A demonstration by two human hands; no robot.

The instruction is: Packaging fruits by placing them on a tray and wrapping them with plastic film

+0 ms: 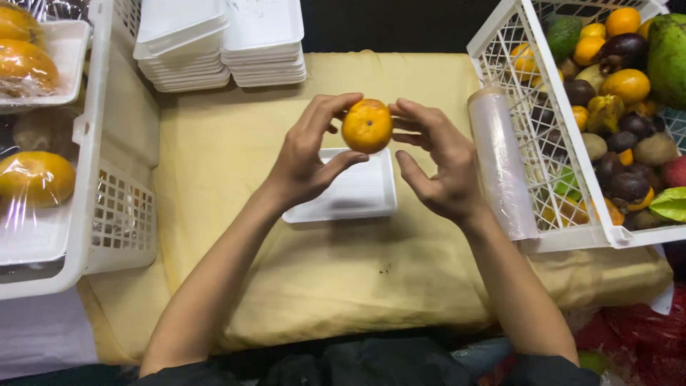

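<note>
An orange fruit (366, 126) is held up between both hands above a white foam tray (357, 193) that lies on the yellow cloth. My left hand (309, 154) pinches the fruit from the left with its fingertips and thumb. From the right, my right hand (436, 161) touches it with its fingertips, thumb spread below. The fruit's small dark stem end faces the camera.
A roll of clear film (500, 161) lies beside a white basket (529, 143) full of mixed fruit at right. Another white basket (107, 207) at left holds wrapped trays of orange fruit (32, 179). Stacks of foam trays (221, 43) stand at the back.
</note>
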